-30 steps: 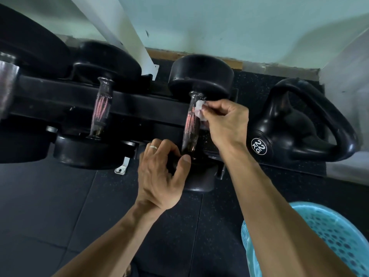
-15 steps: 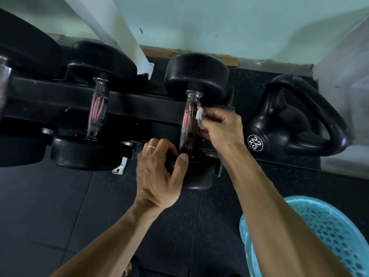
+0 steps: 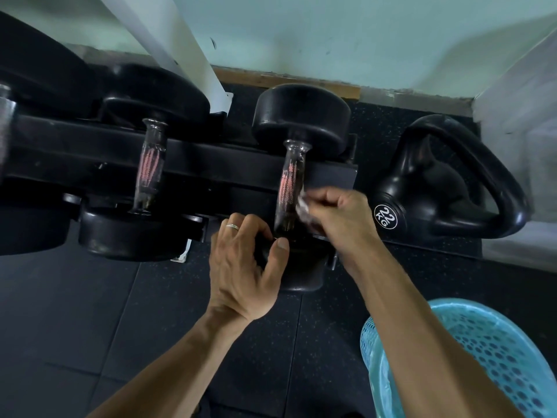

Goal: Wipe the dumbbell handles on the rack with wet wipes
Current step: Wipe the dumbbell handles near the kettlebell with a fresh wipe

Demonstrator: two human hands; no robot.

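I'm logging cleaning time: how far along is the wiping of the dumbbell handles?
In hand: the right hand pinches a wipe against the lower part of the right handle, while the left hand holds that dumbbell's near head. The pictures do not show whether the left handle is done or left.

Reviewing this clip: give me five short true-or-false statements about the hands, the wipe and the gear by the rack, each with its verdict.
1. The right hand pinches a wet wipe against the dumbbell handle. True.
2. The left hand holds a second wipe. False: it grips the dumbbell's near head, with no wipe visible.
3. The kettlebell reads 22 KG. True.
4. The basket is red. False: it is light blue.
5. The left hand wears a ring. True.
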